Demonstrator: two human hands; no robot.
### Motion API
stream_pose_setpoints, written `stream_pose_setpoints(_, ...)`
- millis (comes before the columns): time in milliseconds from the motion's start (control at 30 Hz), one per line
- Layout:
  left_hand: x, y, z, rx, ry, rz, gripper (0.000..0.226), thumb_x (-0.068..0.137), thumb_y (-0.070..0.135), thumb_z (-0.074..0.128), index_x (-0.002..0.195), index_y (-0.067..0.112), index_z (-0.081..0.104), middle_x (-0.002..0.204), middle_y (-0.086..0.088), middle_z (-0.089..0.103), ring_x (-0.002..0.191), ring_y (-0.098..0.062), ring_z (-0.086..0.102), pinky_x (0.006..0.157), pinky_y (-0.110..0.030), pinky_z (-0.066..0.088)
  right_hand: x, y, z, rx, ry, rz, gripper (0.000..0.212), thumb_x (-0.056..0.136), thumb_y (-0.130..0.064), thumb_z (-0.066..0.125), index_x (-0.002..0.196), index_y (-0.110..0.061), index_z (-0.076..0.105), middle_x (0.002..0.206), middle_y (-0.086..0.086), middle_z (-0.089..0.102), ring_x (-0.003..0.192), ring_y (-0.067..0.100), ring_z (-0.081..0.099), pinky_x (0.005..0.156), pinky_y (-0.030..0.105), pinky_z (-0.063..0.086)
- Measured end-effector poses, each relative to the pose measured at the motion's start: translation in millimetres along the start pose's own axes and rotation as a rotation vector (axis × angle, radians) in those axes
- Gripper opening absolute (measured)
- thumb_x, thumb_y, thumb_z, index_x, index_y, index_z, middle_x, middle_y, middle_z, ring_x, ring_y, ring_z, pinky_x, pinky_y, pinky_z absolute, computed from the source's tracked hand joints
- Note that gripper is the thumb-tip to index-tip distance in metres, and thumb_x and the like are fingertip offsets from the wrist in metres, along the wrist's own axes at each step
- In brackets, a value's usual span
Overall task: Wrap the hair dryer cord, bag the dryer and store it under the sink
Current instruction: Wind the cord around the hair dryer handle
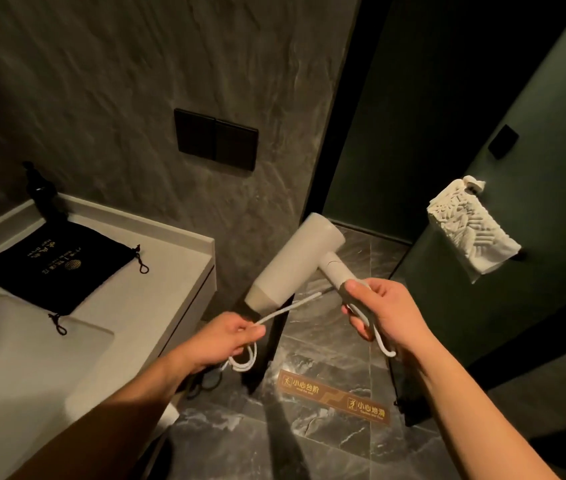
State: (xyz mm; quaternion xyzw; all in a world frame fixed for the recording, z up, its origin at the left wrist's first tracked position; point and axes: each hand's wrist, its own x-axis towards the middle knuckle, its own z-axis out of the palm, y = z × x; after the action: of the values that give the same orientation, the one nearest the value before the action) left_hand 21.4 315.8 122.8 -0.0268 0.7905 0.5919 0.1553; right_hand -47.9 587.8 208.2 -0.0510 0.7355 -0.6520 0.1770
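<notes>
Head view, only view available.

Hair dryer (pixel 295 261) held in mid-air at frame centre, above the marble floor (pixel 326 341), right of the bench (pixel 157 289). Right hand (pixel 378 313) closed around the lower handle, barrel tilted up and to the left of frame. Judged reason: gripping the handle base fixes the dryer as an anchor so the cord has something steady to be wound on.

Cord (pixel 274 311) runs from the handle base, shows as a short loop below the right hand, then crosses as a taut line toward lower centre. Left hand (pixel 229 339) closed on the cord, with one or two loose loops hanging beneath it. Judged: left hand feeds and tensions; wrapping step in hand, not finished. Plug not visible.

Black drawstring bag (pixel 49 265) lies flat on the bench at centre left, beside the sink basin (pixel 25 341), drawstrings loose at two corners. Judged: laid out within reach for bagging. Gold print on it; text unreadable.

Dryer appearance: matte off-white body, cylindrical barrel, darker beige band at the nozzle end, grey lower handle. Cord white, thin, flexible. Under-sink storage not in frame.
</notes>
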Motion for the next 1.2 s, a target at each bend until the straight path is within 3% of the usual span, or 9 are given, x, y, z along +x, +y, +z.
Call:
stream_pose_setpoints(100,-11,-27,6,0.067,-0.012,0.015,0.046,0.08,0.067,0.064,0.063,0.025,0.054,0.045,0.006,0.047,0.044,-0.007,0.038,0.049,-0.028,0.03,14,17,-9,0.004,0.225,0.047,0.034,0.098,-0.03,0.07,0.094,0.003,0.071,0.071,0.017,0.072,0.042,0.016,0.058,0.041,0.025,0.048)
stream_pose_setpoints(267,-23,0,15,0.159,-0.027,0.096,0.032,0.101,0.038,0.053,0.071,0.029,0.056,0.047,0.006,0.053,0.042,-0.007,0.046,0.056,-0.031,0.046,25,48,-7,-0.378,0.382,0.015,0.04,0.096,-0.036,0.07,0.092,0.004,0.069,0.076,0.026,0.076,0.048,0.02,0.063,0.051,0.034,0.05)
stream_pose_setpoints(367,-31,32,10,0.363,-0.016,0.196,0.028,0.1,0.034,0.053,0.072,0.032,0.057,0.052,0.017,0.054,0.047,0.0,0.047,0.055,-0.027,0.039,27,58,-4,-0.473,0.36,0.053,0.048,0.098,-0.044,0.064,0.092,0.003,0.069,0.076,0.024,0.077,0.054,0.024,0.069,0.058,0.041,0.055)
stream_pose_setpoints(500,-35,93,5,0.741,-0.004,0.437,0.03,0.097,0.042,0.047,0.073,0.024,0.054,0.065,0.008,0.06,0.062,-0.008,0.057,0.063,-0.037,0.05,25,64,-3,-0.596,0.199,0.054,0.066,0.1,-0.06,0.049,0.087,0.003,0.066,0.073,0.021,0.077,0.056,0.03,0.072,0.057,0.039,0.054)
stream_pose_setpoints(667,-17,154,-14,0.924,0.048,0.617,0.03,0.095,0.047,0.046,0.078,0.026,0.057,0.073,0.009,0.062,0.072,-0.012,0.061,0.07,-0.041,0.053,13,64,-9,-0.555,-0.191,0.001,0.08,0.096,-0.073,0.041,0.073,0.002,0.058,0.061,0.021,0.063,0.048,0.023,0.058,0.057,0.039,0.046)
stream_pose_setpoints(833,16,179,-33,0.857,0.004,0.548,0.017,0.097,0.04,0.058,0.08,0.038,0.061,0.066,0.015,0.059,0.064,-0.002,0.056,0.064,-0.027,0.044,-8,45,-20,-0.36,-0.581,0.074,0.079,0.097,-0.07,0.048,0.099,0.008,0.064,0.08,0.042,0.066,0.055,0.032,0.056,0.046,0.03,0.046)
stream_pose_setpoints(967,56,152,-32,0.648,0.015,0.464,0.027,0.092,0.039,0.067,0.076,0.017,0.069,0.064,0.009,0.057,0.058,-0.004,0.048,0.058,-0.023,0.038,-19,27,-20,-0.182,-0.694,0.006,0.087,0.089,-0.071,0.058,0.103,0.015,0.058,0.078,0.04,0.064,0.046,0.02,0.059,0.041,0.026,0.045)
stream_pose_setpoints(1100,83,102,-5,0.451,0.054,0.15,0.042,0.094,0.026,0.068,0.056,0.013,0.058,0.053,0.009,0.05,0.043,0.002,0.049,0.063,-0.026,0.037,-23,15,-17,0.103,-0.665,-0.139,0.08,0.08,-0.054,0.079,0.105,0.019,0.055,0.08,0.026,0.065,0.045,0.011,0.062,0.04,0.02,0.048)
stream_pose_setpoints(1200,64,74,28,0.368,0.048,0.066,0.057,0.105,0.027,0.05,0.049,0.015,0.05,0.038,0.01,0.046,0.042,0.006,0.052,0.07,-0.025,0.04,-21,11,-16,0.173,-0.429,-0.198,0.06,0.076,-0.035,0.091,0.107,0.007,0.06,0.079,0.028,0.057,0.042,0.014,0.056,0.04,0.022,0.047)
